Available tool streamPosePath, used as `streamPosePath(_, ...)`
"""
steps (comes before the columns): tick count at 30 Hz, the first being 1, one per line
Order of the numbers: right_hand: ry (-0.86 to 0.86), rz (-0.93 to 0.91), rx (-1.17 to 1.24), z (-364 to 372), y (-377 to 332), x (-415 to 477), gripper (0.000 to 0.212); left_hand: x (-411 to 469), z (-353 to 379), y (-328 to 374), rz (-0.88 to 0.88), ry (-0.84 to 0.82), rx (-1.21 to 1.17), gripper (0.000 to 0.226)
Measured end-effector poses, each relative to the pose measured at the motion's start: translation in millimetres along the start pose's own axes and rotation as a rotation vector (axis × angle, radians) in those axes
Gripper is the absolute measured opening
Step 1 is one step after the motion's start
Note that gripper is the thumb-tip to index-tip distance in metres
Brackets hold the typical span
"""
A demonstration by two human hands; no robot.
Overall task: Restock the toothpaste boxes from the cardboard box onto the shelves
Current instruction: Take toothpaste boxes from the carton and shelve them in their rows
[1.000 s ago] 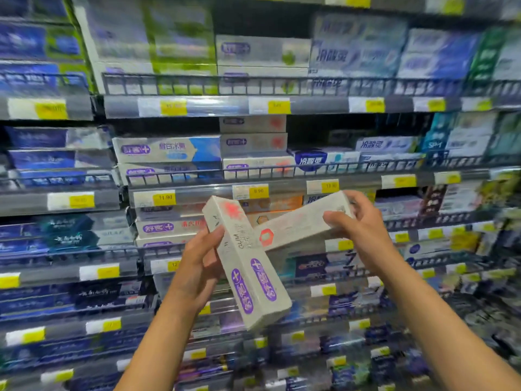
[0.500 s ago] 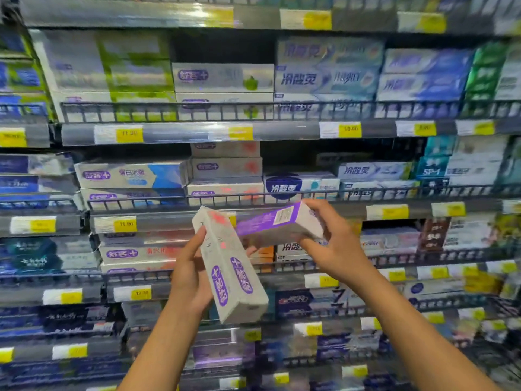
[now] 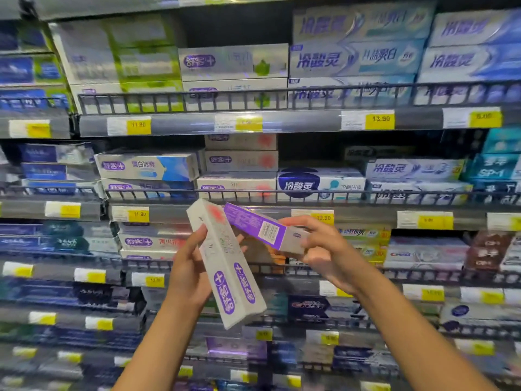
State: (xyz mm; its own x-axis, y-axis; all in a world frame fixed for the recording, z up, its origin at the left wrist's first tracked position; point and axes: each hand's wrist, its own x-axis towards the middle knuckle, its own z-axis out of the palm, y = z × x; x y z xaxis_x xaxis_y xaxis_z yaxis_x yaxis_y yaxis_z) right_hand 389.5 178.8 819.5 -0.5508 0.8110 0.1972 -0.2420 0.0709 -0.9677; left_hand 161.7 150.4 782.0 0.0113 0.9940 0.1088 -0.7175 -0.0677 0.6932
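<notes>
While both hands are raised before the shelves (image 3: 282, 215), each one grasps a toothpaste carton. The left hand (image 3: 190, 273) has its fingers and thumb curled round a white toothpaste box (image 3: 225, 266) with purple logos, held steeply tilted, its upper end level with the front edge of a shelf. The right hand (image 3: 327, 251) pinches one end of a second toothpaste box (image 3: 260, 230), which shows a purple side with a barcode panel. Its free end lies against or just in front of the white box's upper end; which, I cannot tell.

On the shelf just above the hands, a stack of matching white boxes (image 3: 242, 162) with red marks sits behind a wire rail (image 3: 310, 195) along the front edge. Blue-and-white boxes (image 3: 148, 166) lie on its left, and a carton with a dark blue oval (image 3: 320, 182) on its right. One shelf higher, green-and-white cartons (image 3: 124, 63) fill the left end and pale blue cartons (image 3: 356, 56) the right. Yellow price tags (image 3: 379, 121) run along every front edge. Lower shelves hold dark blue cartons, blurred.
</notes>
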Motion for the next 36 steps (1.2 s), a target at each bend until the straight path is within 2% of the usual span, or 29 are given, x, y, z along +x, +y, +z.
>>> streamPosePath(2,0.075,0.039,0.089,12.9,8.5,10.0,0.026,0.9,-5.3,4.6,-0.005,-0.019,0.036,0.097)
streamPosePath(5,0.232,0.078,-0.049,28.2,26.7,25.0,0.013,2.7,-11.1,13.3,0.022,-0.026,0.084,0.074)
streamPosePath(7,0.251,0.125,-0.031,33.9,29.3,30.5,0.018,2.0,-16.2,20.4,0.034,-0.053,0.13,0.058)
streamPosePath(9,0.234,0.155,0.01,35.7,24.7,33.7,0.035,0.0,-21.6,27.0,0.03,-0.083,0.154,0.038)
streamPosePath(10,0.211,0.167,0.014,34.8,22.5,34.7,0.05,0.2,-26.1,29.2,0.026,-0.095,0.16,0.04)
streamPosePath(12,0.135,0.197,-0.002,33.2,20.2,37.0,0.081,0.6,-32.2,33.8,0.013,-0.104,0.182,0.056)
streamPosePath(13,0.087,0.228,-0.013,34.2,19.3,38.5,0.09,0.3,-32.7,36.8,0.013,-0.096,0.198,0.063)
streamPosePath(15,0.021,0.314,-0.005,39.6,18.5,43.1,0.096,1.1,-36.0,42.6,0.023,-0.108,0.256,0.069)
streamPosePath(17,-0.02,0.374,0.045,48.3,17.6,48.2,0.084,2.0,-35.8,48.0,0.036,-0.157,0.354,0.047)
streamPosePath(18,-0.042,0.378,0.07,53.3,16.6,50.8,0.07,3.6,-36.7,50.1,0.044,-0.178,0.395,0.039)
streamPosePath(20,-0.048,0.375,0.112,59.7,15.7,56.5,0.039,6.1,-35.7,54.8,0.059,-0.203,0.453,0.047)
streamPosePath(21,-0.036,0.387,0.135,60.8,15.9,59.1,0.032,7.3,-35.5,57.0,0.062,-0.213,0.465,0.057)
streamPosePath(23,-0.02,0.393,0.135,60.9,15.9,63.4,0.035,10.7,-38.6,60.3,0.061,-0.232,0.462,0.066)
streamPosePath(27,0.024,0.284,-0.058,54.7,10.2,62.7,0.051,16.6,-44.2,66.5,0.102,-0.227,0.505,0.069)
streamPosePath(32,0.129,0.06,-0.223,38.9,-14.8,64.9,0.046,16.7,-45.4,75.4,0.156,-0.171,0.561,0.076)
streamPosePath(36,0.194,-0.034,-0.566,20.9,-38.6,69.2,0.035,15.2,-51.3,79.0,0.183,-0.125,0.559,0.094)
